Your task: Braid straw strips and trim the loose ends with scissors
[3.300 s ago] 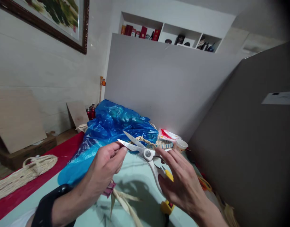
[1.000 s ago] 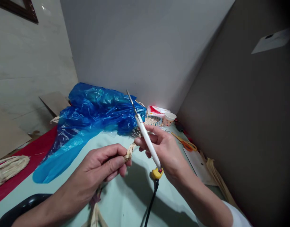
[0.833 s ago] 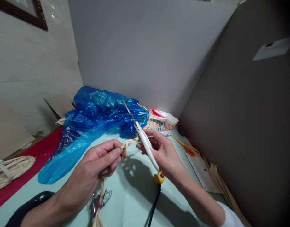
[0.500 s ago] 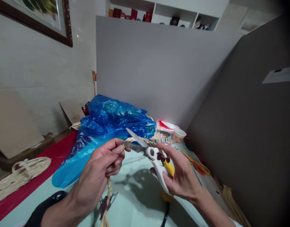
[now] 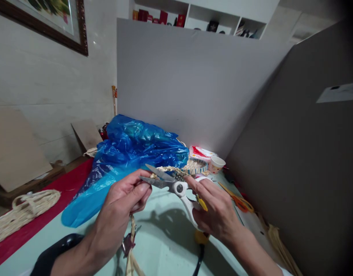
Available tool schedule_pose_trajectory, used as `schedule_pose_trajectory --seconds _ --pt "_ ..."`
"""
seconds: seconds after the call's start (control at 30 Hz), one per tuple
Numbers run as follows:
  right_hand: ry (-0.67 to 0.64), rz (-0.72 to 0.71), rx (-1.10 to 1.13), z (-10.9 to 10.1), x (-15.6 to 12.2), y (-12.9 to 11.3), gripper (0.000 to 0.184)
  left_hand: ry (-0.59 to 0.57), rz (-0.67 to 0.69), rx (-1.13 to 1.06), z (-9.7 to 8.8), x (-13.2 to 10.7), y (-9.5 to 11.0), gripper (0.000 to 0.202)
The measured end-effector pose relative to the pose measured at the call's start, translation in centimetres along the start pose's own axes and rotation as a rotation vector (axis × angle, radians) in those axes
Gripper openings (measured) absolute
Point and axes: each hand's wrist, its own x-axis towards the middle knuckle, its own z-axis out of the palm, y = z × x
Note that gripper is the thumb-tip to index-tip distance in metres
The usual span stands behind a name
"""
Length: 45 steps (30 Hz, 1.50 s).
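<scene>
My left hand (image 5: 121,203) pinches a pale braided straw cord, and its fingers hide part of it. Below the hand the braid (image 5: 132,228) hangs down to a dark clip (image 5: 127,244) and loose strands (image 5: 132,264). My right hand (image 5: 213,203) grips white-handled scissors (image 5: 180,189). Their blades point left and stand slightly apart at my left fingertips, around a small end of the straw (image 5: 154,176). Another stretch of braid (image 5: 170,168) runs behind the blades towards the right hand.
A crumpled blue plastic bag (image 5: 136,145) lies at the back. Beyond the right hand are a woven basket piece (image 5: 196,166) and a paper cup (image 5: 216,165). Orange-handled scissors (image 5: 244,205) lie at right. A coiled straw braid (image 5: 35,205) rests on red cloth. Grey panels (image 5: 179,84) enclose the table.
The scissor blades have moved left and down and closed partway, now around the straw at my left fingertips. My right hand has closed further on the handles.
</scene>
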Motion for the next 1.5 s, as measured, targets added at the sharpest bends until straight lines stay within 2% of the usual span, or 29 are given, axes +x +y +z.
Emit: schedule_pose_trajectory --seconds 0.2,0.27,0.37,0.43,0.5,0.6,0.7,0.77,0.9,1.07,1.13,1.27,1.33,1.4,1.5 --pt "0.095 -0.010 -0.047 0.4 0.2 -0.2 0.047 0.008 0.017 0.013 -0.2 0.1 -0.3 0.021" --pt "0.092 0.001 -0.026 0.4 0.0 0.0 0.045 0.002 0.013 0.027 -0.2 0.1 -0.4 0.023" --pt "0.084 0.019 0.058 0.8 -0.5 0.2 0.051 0.011 -0.001 0.022 -0.2 0.1 -0.4 0.026" --pt "0.047 0.086 0.138 1.0 -0.7 -0.1 0.050 0.017 -0.007 -0.004 -0.2 0.2 -0.3 0.025" --pt "-0.027 0.239 0.255 1.3 -0.5 -0.7 0.037 0.026 -0.006 -0.034 -0.2 0.2 -0.1 0.020" --pt "-0.093 0.587 0.576 1.4 0.4 -2.1 0.021 0.031 -0.011 -0.054 -0.2 0.3 0.2 0.014" --pt "-0.041 0.925 0.941 0.9 1.6 -3.1 0.034 0.012 -0.007 -0.029 -0.1 0.2 0.4 0.019" --pt "0.017 1.033 1.071 0.6 2.1 -3.4 0.041 -0.004 -0.005 -0.006 0.0 0.1 0.4 0.024" --pt "0.121 1.099 1.216 0.1 2.6 -3.8 0.045 -0.024 -0.019 0.066 0.0 -0.3 0.2 0.031" --pt "0.277 1.228 1.373 0.0 3.3 -4.3 0.047 0.008 0.025 0.206 0.6 -0.9 0.2 0.023" --pt "0.359 1.254 1.461 -0.2 3.5 -4.4 0.049 0.048 0.123 0.337 0.8 -1.1 -0.1 0.019" --pt "0.408 1.271 1.507 -0.7 3.6 -4.3 0.049 0.080 0.491 0.687 0.8 -1.2 -1.1 0.012" --pt "0.422 1.259 1.480 -0.9 3.7 -4.1 0.051 0.071 0.550 0.739 0.6 -1.3 -1.3 0.015" --pt "0.452 1.215 1.457 -1.0 3.7 -3.9 0.052 0.071 0.463 0.702 0.6 -1.3 -1.1 0.013" --pt "0.473 1.145 1.435 -0.8 3.7 -3.6 0.047 -0.032 0.151 0.528 0.5 -1.1 -0.1 0.022"
